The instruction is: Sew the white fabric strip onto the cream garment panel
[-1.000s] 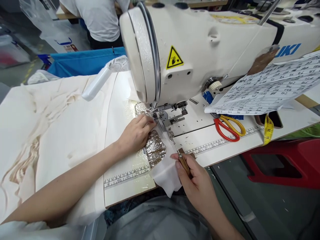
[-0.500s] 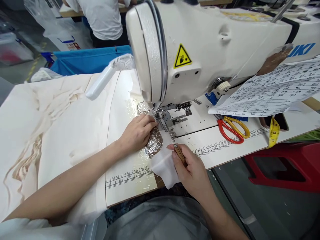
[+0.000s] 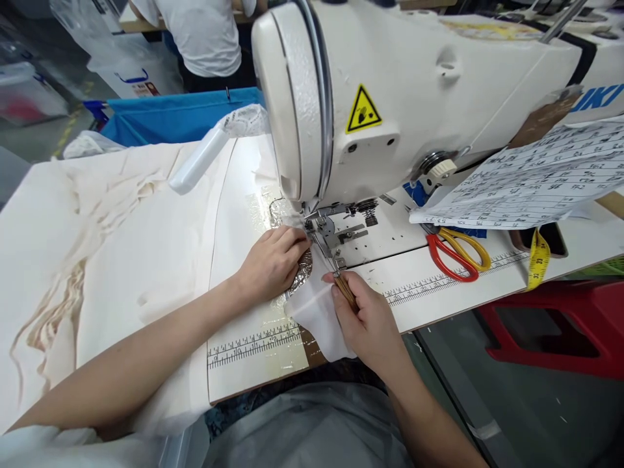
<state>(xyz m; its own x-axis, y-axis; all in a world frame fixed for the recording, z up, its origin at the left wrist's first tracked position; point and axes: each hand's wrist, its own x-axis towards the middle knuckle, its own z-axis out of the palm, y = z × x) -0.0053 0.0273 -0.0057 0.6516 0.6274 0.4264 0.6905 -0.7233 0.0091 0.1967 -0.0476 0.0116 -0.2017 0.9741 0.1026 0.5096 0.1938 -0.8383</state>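
Observation:
A white sewing machine [image 3: 414, 97] fills the upper middle of the head view. My left hand [image 3: 273, 263] lies flat on a small piece of white fabric [image 3: 319, 318], just left of the presser foot [image 3: 322, 227]. My right hand [image 3: 365, 322] grips a wooden-handled awl [image 3: 345, 289], whose thin metal tip points up toward the presser foot. The white fabric runs from under the foot, over a shiny plastic-covered plate, and hangs off the table's front edge beside my right hand.
Cream cloth [image 3: 107, 240] covers the table's left side. Red and yellow scissors [image 3: 455, 253], a yellow tape measure [image 3: 539, 260] and a printed paper sheet [image 3: 531, 182] lie at the right. A blue bin [image 3: 170, 117] and another person [image 3: 199, 39] stand behind. A red stool [image 3: 556, 325] sits lower right.
My right hand with the awl has slid up the fabric toward the presser foot, and the white piece has been fed forward. My left hand stays by the foot.

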